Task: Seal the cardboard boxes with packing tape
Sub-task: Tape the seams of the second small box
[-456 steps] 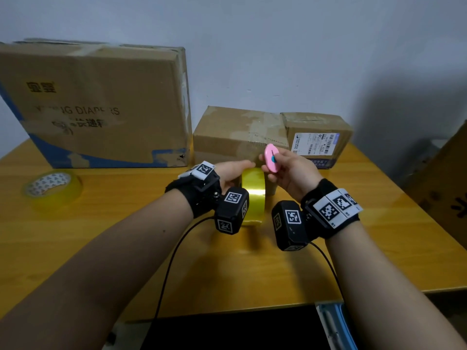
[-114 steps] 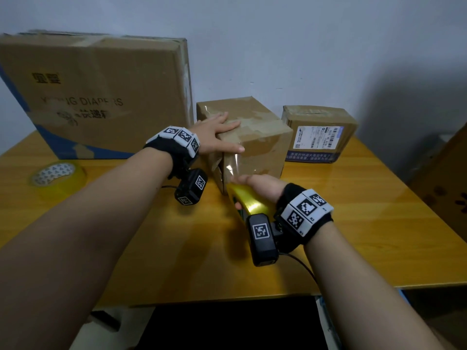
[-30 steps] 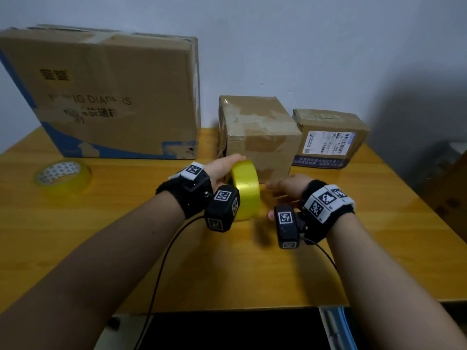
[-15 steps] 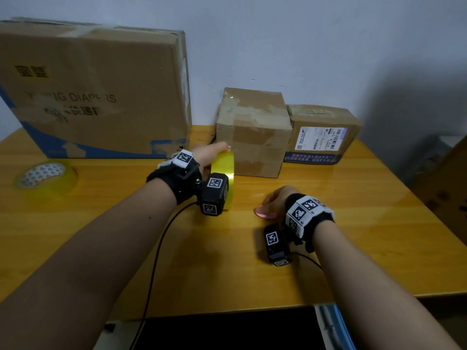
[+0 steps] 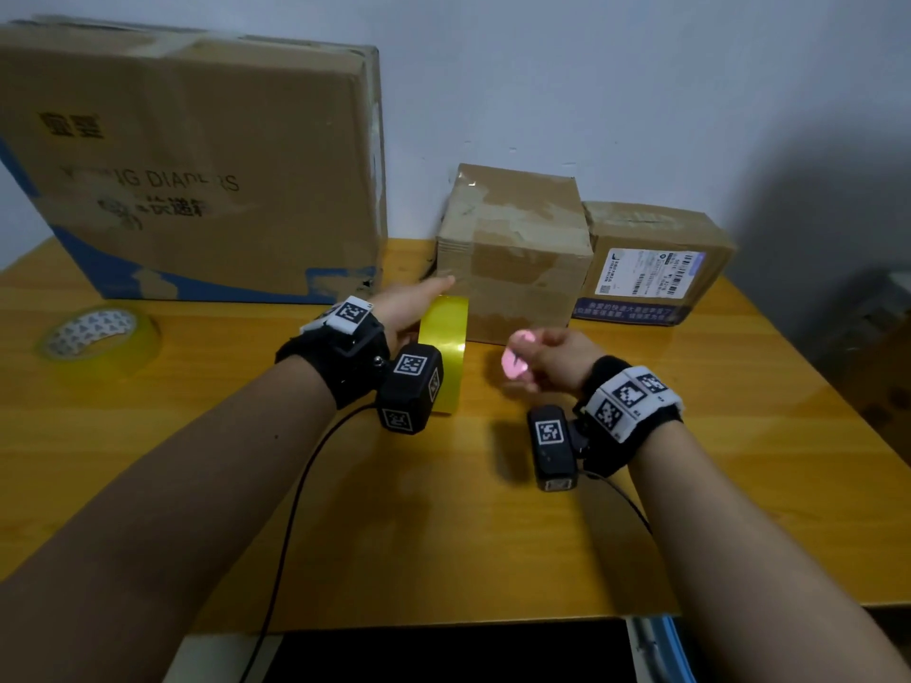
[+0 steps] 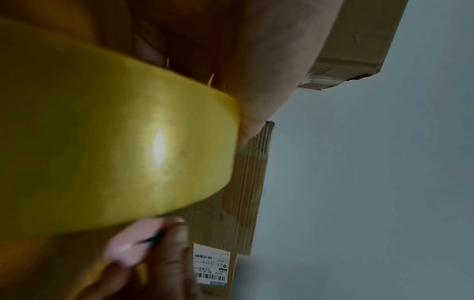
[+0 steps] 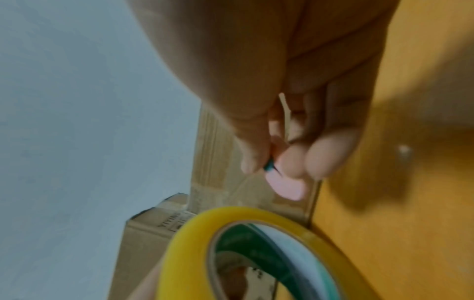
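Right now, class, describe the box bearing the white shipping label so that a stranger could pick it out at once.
Start at the big diaper carton standing against the wall on the wooden table. Move right past the taped middle box to the low box beside it, last in the row. It alone carries a white barcode label and a dark blue strip below.

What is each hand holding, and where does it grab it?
The left hand holds the yellow tape roll upright on the table, fingers through its core. The right hand pinches a small pink cutter by its upper end, between thumb and fingers.
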